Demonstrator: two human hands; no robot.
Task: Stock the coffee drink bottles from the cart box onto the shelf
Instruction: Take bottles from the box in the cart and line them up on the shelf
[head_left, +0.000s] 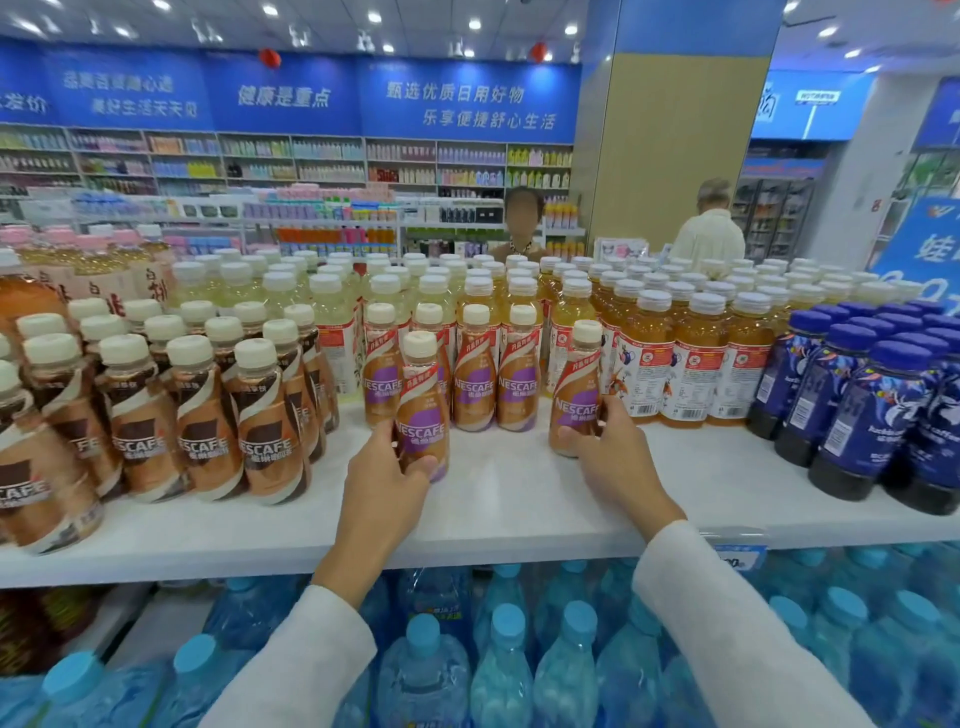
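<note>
Both arms reach forward (white sleeves), left hand (387, 480) and right hand (610, 452) each gripping a coffee bottle (422, 410) upright on the shelf (519, 499).

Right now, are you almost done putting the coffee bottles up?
Partly. Done: a row of purple coffee bottles stands on the shelf. In hand: the left hand grips the left bottle before that row; the right hand grips the right bottle, tilted. Left: setting both down. The cart box is out of view, so I cannot tell how many remain.
</note>
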